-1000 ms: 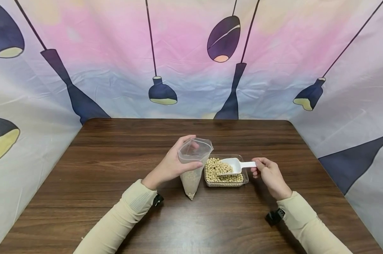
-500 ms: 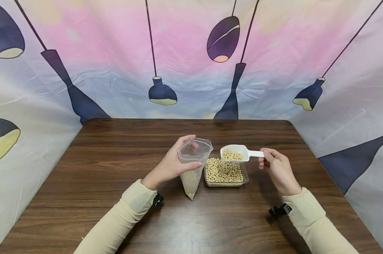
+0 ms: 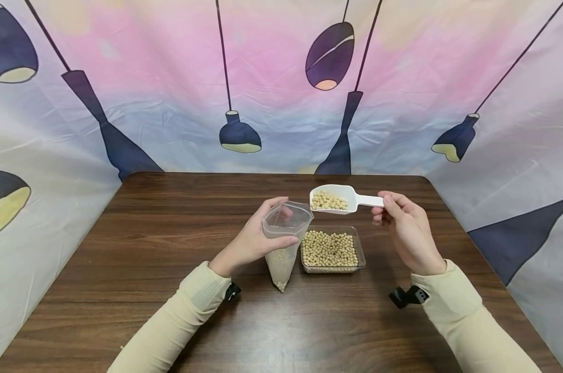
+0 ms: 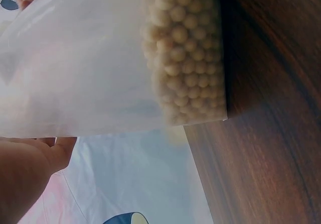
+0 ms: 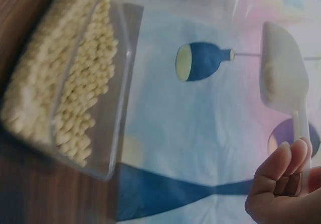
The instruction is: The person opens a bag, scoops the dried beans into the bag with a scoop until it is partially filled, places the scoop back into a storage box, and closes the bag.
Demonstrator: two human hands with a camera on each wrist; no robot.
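1. White plastic scoop (image 3: 350, 196), carrying a heap of soybeans (image 3: 329, 201), has risen from the clear rectangular box (image 3: 361, 256) and now hangs above its far side, with its lip just beside the mouth of the clear plastic bag (image 3: 283, 261). Whether the two touch, I cannot tell.
2. Right hand (image 3: 409, 230) pinches the scoop's handle near its end, a grip of thumb and fingers.
3. Filling the scoop looks finished, in my judgement, with its load still aboard.
4. Soybeans lie in the bag's bottom; the left hand (image 3: 250, 240) has kept its grip around the spread mouth, thumb nearer, fingers beyond.
5. Wood-grain tabletop (image 3: 146, 248) bears the box, right of the bag.
6. Lamp-printed cloth (image 3: 276, 57) hangs behind.
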